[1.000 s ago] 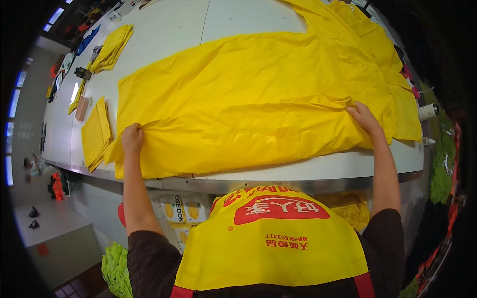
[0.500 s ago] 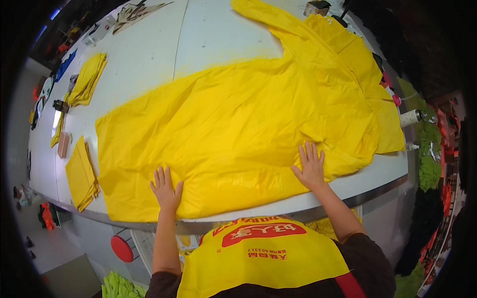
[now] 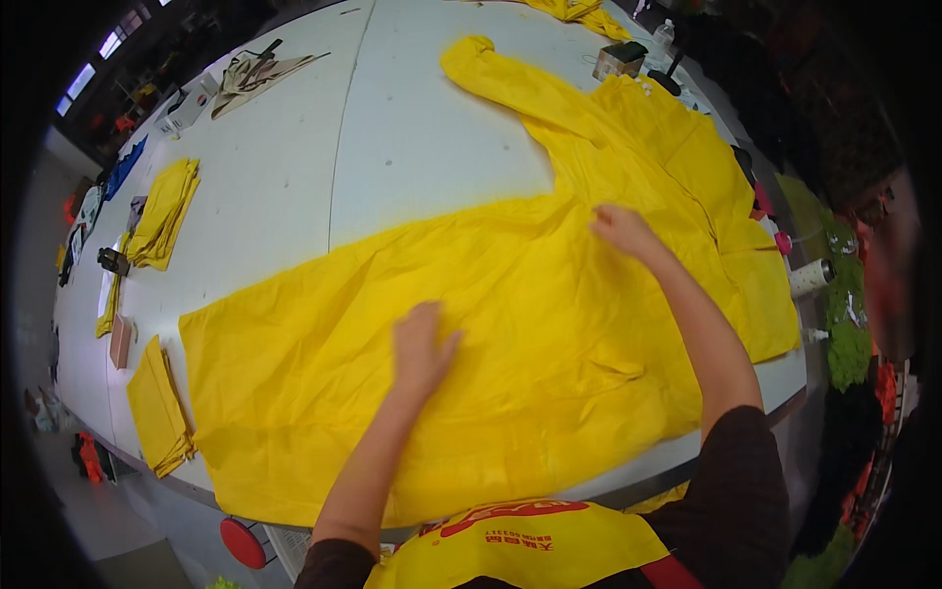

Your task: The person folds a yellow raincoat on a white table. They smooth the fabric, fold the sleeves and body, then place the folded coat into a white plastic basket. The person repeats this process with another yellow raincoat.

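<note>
Pale and wide, the counter (image 3: 432,137) fills most of the view, with a thin seam running up toward eleven o'clock. One big yellow garment (image 3: 520,334) lies spread on it, from eight o'clock over to two o'clock, with some wrinkles. Its long sleeve (image 3: 500,79) points up to twelve o'clock.

The left hand (image 3: 422,353) is a bit blurry, just toward seven o'clock from the middle. It is open, thumb out, over the garment; I cannot tell if it touches. The right hand (image 3: 623,231) is at two o'clock, over the garment too. Its fingers are curled in, but I cannot tell if they grip any cloth.

Folded yellow cloths (image 3: 157,407) sit at eight o'clock, just beside the garment. A white spool (image 3: 810,278) is at three o'clock. A small box (image 3: 618,64) is at one o'clock.
</note>
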Demonstrator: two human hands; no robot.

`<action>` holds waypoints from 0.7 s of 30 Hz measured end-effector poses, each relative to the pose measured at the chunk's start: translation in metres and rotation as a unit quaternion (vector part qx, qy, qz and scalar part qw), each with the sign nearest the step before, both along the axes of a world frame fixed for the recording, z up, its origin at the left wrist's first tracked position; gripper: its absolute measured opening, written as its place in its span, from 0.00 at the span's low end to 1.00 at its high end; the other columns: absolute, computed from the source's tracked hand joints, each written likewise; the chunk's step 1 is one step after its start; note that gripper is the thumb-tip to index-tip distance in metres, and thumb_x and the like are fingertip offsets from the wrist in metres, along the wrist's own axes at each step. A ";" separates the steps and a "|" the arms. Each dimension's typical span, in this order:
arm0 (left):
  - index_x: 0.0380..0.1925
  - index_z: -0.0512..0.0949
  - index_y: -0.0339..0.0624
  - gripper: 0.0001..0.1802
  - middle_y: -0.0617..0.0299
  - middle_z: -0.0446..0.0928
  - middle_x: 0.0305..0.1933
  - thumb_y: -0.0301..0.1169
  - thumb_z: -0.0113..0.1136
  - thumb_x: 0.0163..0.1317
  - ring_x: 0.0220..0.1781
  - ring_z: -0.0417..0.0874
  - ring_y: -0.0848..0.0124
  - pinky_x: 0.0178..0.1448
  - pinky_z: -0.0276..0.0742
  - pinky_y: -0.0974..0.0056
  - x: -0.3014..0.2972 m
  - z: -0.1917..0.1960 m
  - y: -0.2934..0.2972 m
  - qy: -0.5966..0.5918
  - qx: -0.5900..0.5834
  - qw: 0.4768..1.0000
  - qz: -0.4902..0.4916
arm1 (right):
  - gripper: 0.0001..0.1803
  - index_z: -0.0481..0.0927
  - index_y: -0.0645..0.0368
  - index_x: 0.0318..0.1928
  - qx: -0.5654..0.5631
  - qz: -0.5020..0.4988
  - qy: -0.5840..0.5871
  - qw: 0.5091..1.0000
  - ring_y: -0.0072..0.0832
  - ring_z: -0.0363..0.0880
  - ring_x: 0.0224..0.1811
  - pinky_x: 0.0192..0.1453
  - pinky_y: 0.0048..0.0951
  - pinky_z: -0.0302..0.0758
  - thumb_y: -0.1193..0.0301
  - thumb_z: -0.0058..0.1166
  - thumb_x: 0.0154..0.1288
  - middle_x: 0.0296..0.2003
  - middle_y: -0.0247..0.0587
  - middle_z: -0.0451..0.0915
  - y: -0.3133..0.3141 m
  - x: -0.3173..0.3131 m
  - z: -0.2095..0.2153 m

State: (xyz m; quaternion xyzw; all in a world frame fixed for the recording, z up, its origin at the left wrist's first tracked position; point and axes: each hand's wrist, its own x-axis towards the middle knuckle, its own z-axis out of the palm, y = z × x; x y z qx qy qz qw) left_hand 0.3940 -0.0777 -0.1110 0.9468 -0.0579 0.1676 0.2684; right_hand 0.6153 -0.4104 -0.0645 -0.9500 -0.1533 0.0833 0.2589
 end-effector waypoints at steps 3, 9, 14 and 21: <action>0.54 0.67 0.38 0.30 0.45 0.67 0.57 0.41 0.60 0.54 0.61 0.65 0.52 0.62 0.59 0.49 0.078 -0.008 -0.079 0.042 0.012 0.995 -0.094 | 0.22 0.75 0.60 0.49 -0.029 -0.106 -0.145 0.983 0.44 0.75 0.49 0.53 0.38 0.70 0.61 0.53 0.56 0.45 0.53 0.77 -0.015 0.102 -0.027; 0.60 0.63 0.43 0.36 0.47 0.57 0.66 0.51 0.54 0.55 0.68 0.55 0.52 0.67 0.51 0.46 0.171 -0.034 -0.154 0.015 0.034 0.986 -0.165 | 0.25 0.68 0.53 0.58 -0.230 -0.200 -0.215 0.928 0.46 0.68 0.57 0.60 0.50 0.61 0.60 0.48 0.60 0.54 0.48 0.71 -0.008 0.212 -0.034; 0.64 0.59 0.49 0.42 0.52 0.53 0.69 0.61 0.46 0.54 0.70 0.51 0.56 0.66 0.45 0.38 0.176 -0.042 -0.156 0.023 0.117 0.980 -0.156 | 0.32 0.63 0.56 0.61 -0.232 -0.231 -0.191 0.925 0.43 0.70 0.56 0.59 0.50 0.60 0.57 0.51 0.58 0.53 0.49 0.73 0.010 0.224 -0.025; 0.63 0.60 0.49 0.49 0.55 0.56 0.68 0.66 0.52 0.44 0.69 0.52 0.58 0.63 0.45 0.34 0.185 -0.033 -0.169 0.083 0.128 0.981 -0.118 | 0.25 0.74 0.67 0.48 -0.007 0.033 -0.102 0.994 0.44 0.72 0.52 0.56 0.31 0.67 0.57 0.50 0.61 0.49 0.54 0.75 0.041 0.172 0.047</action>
